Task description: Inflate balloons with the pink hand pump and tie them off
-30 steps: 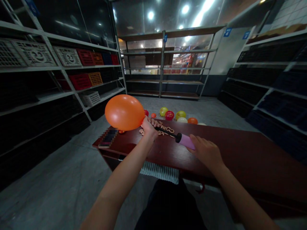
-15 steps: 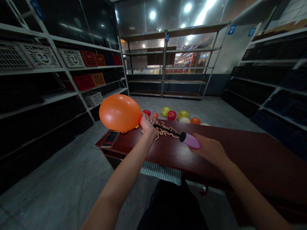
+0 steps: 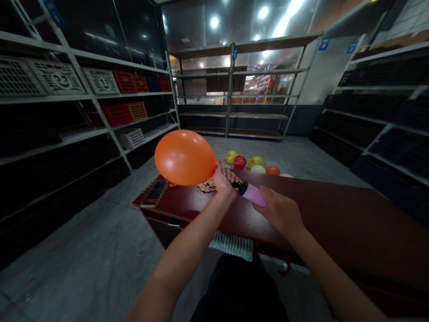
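An inflated orange balloon [image 3: 184, 157] juts out to the left of my left hand [image 3: 225, 181]. That hand is closed around the balloon's neck and the black end of a hand pump. My right hand [image 3: 279, 208] is wrapped around the pink barrel of the pump [image 3: 254, 194]. The black rod barely shows between my hands, so the pump is pushed in. Under the balloon and behind my left hand, a pile of tan, string-like uninflated balloons [image 3: 207, 185] lies on the dark red table [image 3: 335, 210].
A blurred-out phone-like object [image 3: 154, 192] lies at the table's left corner. Beyond the far edge, several inflated balloons [image 3: 239, 162] rest on the floor. Shelves with crates [image 3: 115, 115] stand on the left, racks [image 3: 231, 115] at the back. A pale ribbed thing [image 3: 232, 245] is below the front edge.
The pump has been pushed together: its black rod was long between my hands and is now nearly hidden. My left hand and the balloon have moved right; my right hand shifted slightly left.
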{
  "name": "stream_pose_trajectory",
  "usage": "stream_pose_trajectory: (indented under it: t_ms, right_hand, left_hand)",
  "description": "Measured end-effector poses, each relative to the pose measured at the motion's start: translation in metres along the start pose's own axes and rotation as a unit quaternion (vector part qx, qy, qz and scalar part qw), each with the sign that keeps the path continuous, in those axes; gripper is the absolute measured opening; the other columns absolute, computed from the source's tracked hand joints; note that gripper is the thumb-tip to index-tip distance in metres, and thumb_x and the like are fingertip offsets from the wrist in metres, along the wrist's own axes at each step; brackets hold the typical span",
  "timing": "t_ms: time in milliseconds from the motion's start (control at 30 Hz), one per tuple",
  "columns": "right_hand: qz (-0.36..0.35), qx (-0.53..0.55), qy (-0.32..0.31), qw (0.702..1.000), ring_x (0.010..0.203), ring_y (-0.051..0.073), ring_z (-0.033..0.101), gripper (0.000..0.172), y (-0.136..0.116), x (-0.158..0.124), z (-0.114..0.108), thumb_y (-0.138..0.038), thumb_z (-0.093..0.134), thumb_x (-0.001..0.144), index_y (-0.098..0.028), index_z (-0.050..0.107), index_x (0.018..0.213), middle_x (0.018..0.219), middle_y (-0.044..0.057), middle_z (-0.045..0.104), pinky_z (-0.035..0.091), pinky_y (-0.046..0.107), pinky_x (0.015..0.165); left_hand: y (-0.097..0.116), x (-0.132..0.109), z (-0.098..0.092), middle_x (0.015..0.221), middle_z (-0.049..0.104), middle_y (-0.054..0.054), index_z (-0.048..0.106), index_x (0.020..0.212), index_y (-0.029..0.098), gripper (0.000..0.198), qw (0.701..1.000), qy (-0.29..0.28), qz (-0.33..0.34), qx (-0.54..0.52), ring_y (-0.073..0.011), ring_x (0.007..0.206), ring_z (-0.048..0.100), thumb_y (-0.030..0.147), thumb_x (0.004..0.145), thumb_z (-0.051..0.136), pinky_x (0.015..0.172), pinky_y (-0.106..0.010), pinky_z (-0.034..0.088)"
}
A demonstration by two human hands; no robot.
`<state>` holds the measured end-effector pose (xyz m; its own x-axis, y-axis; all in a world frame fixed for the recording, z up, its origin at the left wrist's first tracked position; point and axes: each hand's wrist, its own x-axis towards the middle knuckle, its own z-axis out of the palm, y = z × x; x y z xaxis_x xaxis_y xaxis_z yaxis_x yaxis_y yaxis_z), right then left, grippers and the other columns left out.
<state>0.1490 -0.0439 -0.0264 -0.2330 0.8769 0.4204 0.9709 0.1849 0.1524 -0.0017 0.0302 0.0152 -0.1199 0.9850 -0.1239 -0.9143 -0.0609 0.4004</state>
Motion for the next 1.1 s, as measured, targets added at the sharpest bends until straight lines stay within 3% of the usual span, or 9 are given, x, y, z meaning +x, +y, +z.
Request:
stream_pose_trajectory:
  t_ms: [267, 533, 800, 1100]
  right_hand:
    - [-0.009, -0.021, 0.008, 1.0, 0.089, 0.029, 0.065, 0.041, 0.032, -0.022, 0.021, -0.041, 0.045, 0.094, -0.02, 0.057, 0.127, 0.103, 0.013, 0.068, 0.044, 0.036, 0.07]
    - [-0.007, -0.022, -0.035, 0.999, 0.089, 0.027, 0.068, 0.038, 0.05, -0.028, 0.011, -0.039, 0.048, 0.093, -0.02, 0.057, 0.124, 0.112, 0.015, 0.069, 0.048, 0.037, 0.072]
    - [0.042, 0.012, -0.118, 0.992, 0.085, 0.027, 0.071, 0.036, 0.029, -0.01, -0.027, -0.046, 0.054, 0.087, -0.026, 0.056, 0.117, 0.116, 0.007, 0.07, 0.043, 0.033, 0.06]
    - [0.028, 0.013, -0.062, 0.998, 0.074, 0.024, 0.069, 0.031, -0.021, 0.008, -0.037, -0.046, 0.053, 0.088, -0.022, 0.053, 0.109, 0.102, 0.006, 0.071, 0.032, 0.029, 0.053]
  left_hand:
    - [0.015, 0.028, -0.017, 0.042, 0.021, 0.007, 0.022, 0.058, 0.02, 0.042, 1.0, 0.015, 0.003, 0.0, -0.0074, 0.032, 0.022, 0.024, 0.095, 0.042, 0.039, -0.024, 0.02]
    - [0.043, 0.046, -0.027, 0.044, 0.02, 0.006, 0.024, 0.057, 0.02, 0.043, 0.999, 0.041, 0.016, -0.005, -0.0063, 0.033, 0.022, 0.026, 0.098, 0.037, 0.04, -0.023, 0.02]
    - [0.046, 0.036, -0.02, 0.045, 0.018, 0.007, 0.019, 0.058, 0.02, 0.047, 0.999, -0.031, 0.004, -0.022, -0.006, 0.035, 0.02, 0.032, 0.099, 0.04, 0.04, -0.022, 0.02]
    - [0.016, -0.001, -0.006, 0.045, 0.017, 0.007, 0.021, 0.059, 0.02, 0.047, 0.998, -0.063, -0.019, -0.025, -0.0065, 0.034, 0.019, 0.032, 0.096, 0.046, 0.039, -0.023, 0.017]
